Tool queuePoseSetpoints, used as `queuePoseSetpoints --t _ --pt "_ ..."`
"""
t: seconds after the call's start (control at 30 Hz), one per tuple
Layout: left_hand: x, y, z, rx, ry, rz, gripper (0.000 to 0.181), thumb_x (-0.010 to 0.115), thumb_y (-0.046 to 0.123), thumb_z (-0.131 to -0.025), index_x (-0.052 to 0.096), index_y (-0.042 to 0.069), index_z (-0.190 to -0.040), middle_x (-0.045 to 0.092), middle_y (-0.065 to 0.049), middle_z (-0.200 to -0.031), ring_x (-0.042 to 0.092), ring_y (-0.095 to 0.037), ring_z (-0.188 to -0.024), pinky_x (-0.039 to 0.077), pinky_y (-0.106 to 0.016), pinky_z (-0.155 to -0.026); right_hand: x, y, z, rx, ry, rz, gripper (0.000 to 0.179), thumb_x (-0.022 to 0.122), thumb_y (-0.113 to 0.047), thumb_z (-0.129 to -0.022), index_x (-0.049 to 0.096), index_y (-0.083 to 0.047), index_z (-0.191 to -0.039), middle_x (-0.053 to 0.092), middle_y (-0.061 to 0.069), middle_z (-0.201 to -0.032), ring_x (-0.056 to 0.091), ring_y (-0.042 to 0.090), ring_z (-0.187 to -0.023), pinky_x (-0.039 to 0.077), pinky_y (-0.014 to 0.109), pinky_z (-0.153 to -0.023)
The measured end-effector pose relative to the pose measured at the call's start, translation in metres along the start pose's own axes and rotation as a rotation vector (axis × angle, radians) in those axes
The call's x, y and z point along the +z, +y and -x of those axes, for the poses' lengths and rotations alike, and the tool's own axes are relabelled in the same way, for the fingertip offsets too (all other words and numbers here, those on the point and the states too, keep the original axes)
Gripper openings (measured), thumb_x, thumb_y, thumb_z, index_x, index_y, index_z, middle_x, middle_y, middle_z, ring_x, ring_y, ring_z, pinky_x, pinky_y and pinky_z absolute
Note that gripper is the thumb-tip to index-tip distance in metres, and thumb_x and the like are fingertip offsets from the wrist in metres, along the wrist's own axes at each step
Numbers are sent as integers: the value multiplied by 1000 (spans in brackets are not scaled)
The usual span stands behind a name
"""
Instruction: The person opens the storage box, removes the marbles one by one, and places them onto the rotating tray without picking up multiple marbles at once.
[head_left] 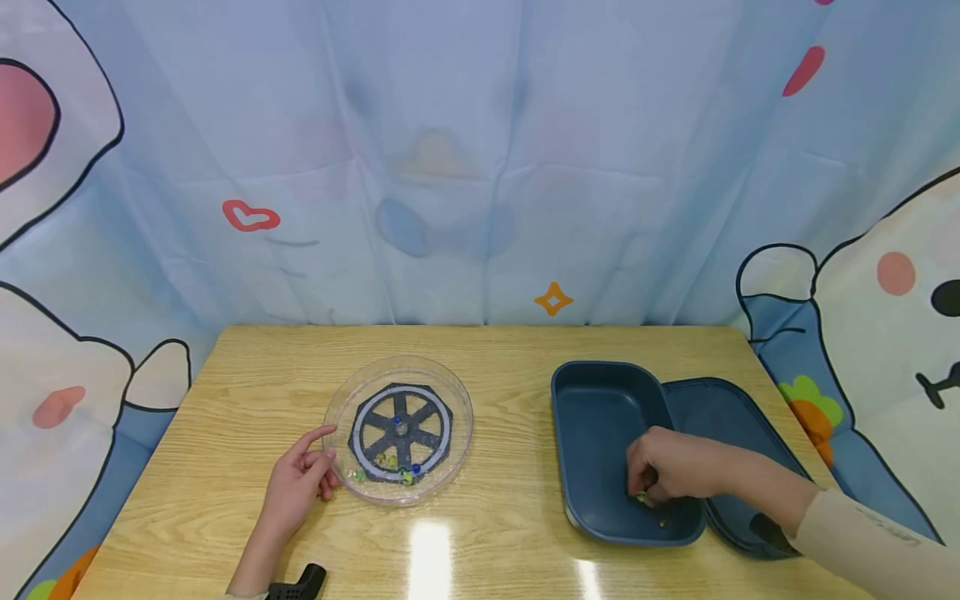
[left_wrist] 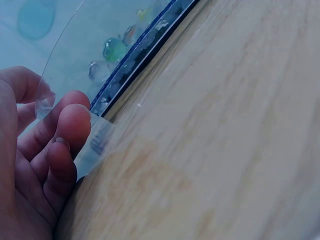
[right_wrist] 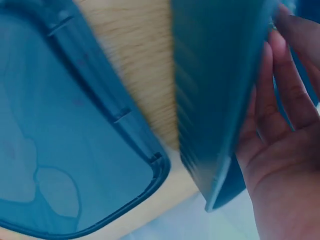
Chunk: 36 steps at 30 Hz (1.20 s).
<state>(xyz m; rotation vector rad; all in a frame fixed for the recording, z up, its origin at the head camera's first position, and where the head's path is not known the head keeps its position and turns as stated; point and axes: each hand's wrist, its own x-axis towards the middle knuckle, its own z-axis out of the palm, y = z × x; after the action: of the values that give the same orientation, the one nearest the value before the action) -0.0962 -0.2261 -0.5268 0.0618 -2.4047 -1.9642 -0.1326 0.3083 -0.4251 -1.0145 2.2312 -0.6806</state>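
Observation:
On the left side of the table sits a round clear dish (head_left: 462, 450) with a dark spoked wheel pattern at its bottom and several glass marbles (head_left: 392, 461) in it. My left hand (head_left: 298, 477) holds the dish's left rim, its fingers on both sides of the clear wall in the left wrist view. Inside a dark blue box (head_left: 600, 417), my right hand (head_left: 678, 462) reaches down and pinches a yellow-green marble (head_left: 641, 497). Another small marble (head_left: 662, 523) lies on the box floor near the fingers. In the right wrist view the box wall partly hides the fingertips.
A dark blue lid (head_left: 720, 408) lies right of the box, under my right forearm. Wooden tabletop (head_left: 510, 467) runs between the dish and the box. A printed curtain (head_left: 450, 167) hangs behind the table. Near my left wrist is a black device (head_left: 303, 581).

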Motion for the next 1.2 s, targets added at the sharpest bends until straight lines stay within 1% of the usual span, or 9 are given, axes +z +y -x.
queuePoseSetpoints --t 0.1,0.23,0.37,0.6,0.7,0.83,0.97,1.1,1.2 --pt "0 0 0 2 3 -2 34 57 8 -102 56 6 -136 61 -11 -64 54 -17 -47 51 -30 -47 -3 -1 0 -55 31 -43 13 80 -7 -83 78 -13 -94 65 -13 -90 61 0 -75 55 24 -62" --pt "0 0 -1 8 5 -11 34 57 8 -102 56 5 -136 61 -10 -64 54 -17 -46 51 -30 -47 -4 -3 -3 -108 69 -124 10 76 -7 -87 78 -10 -96 66 -9 -91 65 3 -76 57 26 -62" --pt "0 0 -2 11 -2 -9 35 57 8 -102 56 5 -136 61 -10 -64 54 -17 -46 51 -31 -47 -4 -10 -7 -153 132 -177 10 74 -8 -90 77 -9 -99 67 -4 -94 67 8 -80 58 29 -66" --pt "0 4 -2 -20 -13 7 35 57 8 -102 56 7 -136 61 -12 -65 54 -17 -47 51 -30 -48 -5 -25 -19 -219 275 -102 11 74 -10 -90 77 -10 -101 68 -5 -98 67 8 -85 58 30 -71" --pt "0 4 -1 -38 -12 10 35 57 9 -102 57 8 -136 61 -13 -66 54 -18 -48 50 -30 -48 -8 -29 -25 -233 343 -62 11 74 -10 -90 77 -10 -101 68 -6 -98 66 7 -85 58 30 -72" --pt "2 3 1 -38 -14 10 35 57 10 -102 56 8 -137 61 -13 -66 54 -18 -48 51 -30 -48 -11 -36 -35 -237 410 -53 11 74 -13 -91 77 -11 -101 68 -7 -99 66 8 -86 58 30 -74" --pt "3 2 1 -23 -6 4 35 56 8 -102 56 7 -137 61 -12 -65 54 -17 -47 50 -30 -48 -13 -44 -48 -231 442 -68 11 74 -14 -91 75 -16 -102 67 -6 -100 66 9 -86 58 30 -75" --pt "2 1 0 -18 2 -4 35 57 8 -102 56 7 -136 61 -11 -64 54 -17 -47 50 -30 -47 -14 -55 -63 -224 443 -87 18 74 -7 -90 74 -21 -101 67 -6 -99 65 10 -86 57 30 -76" --pt "1 1 0 -26 6 -7 35 57 8 -101 56 7 -136 61 -11 -64 54 -17 -47 51 -30 -48 -13 -63 -75 -217 437 -94 20 74 -4 -89 74 -20 -101 67 -6 -98 64 10 -86 57 30 -76"
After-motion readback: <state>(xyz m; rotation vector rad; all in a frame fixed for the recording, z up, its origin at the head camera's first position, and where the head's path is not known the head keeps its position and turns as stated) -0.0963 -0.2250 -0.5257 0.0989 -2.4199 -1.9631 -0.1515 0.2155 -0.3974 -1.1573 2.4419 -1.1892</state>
